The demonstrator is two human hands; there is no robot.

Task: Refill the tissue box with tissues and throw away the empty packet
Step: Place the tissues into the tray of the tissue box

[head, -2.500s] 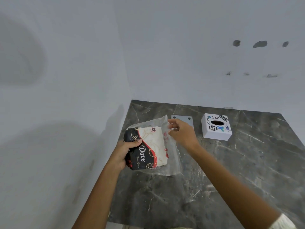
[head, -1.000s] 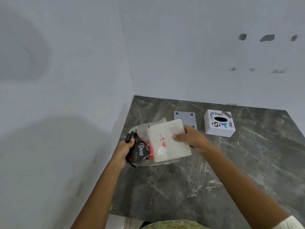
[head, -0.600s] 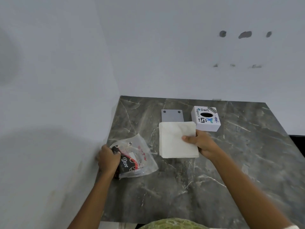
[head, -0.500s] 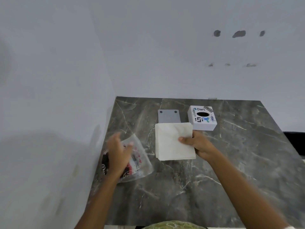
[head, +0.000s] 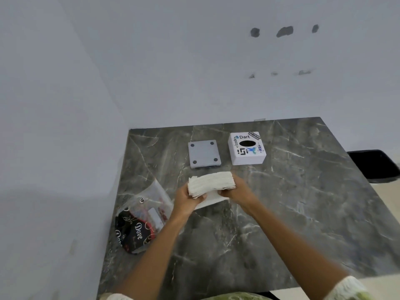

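A thick stack of white tissues (head: 211, 183) is held on edge above the dark marble table, with my left hand (head: 186, 199) gripping its left end and my right hand (head: 238, 189) its right end. A loose sheet (head: 211, 200) hangs under the stack. The empty clear packet (head: 140, 221) with black and red "Dove" print lies flat near the table's left edge, apart from both hands. The white tissue box (head: 246, 148), covered in stickers and with a dark oval slot on top, stands at the back of the table.
A grey square plate (head: 204, 153) with a hole at each corner lies left of the box. Walls close off the left and back sides of the marble table (head: 281, 213). A black object (head: 372, 165) sits beyond the right edge.
My left hand let go of the packet, which now lies on the table, and joined my right hand on the tissue stack. The stack was lifted and turned on edge.
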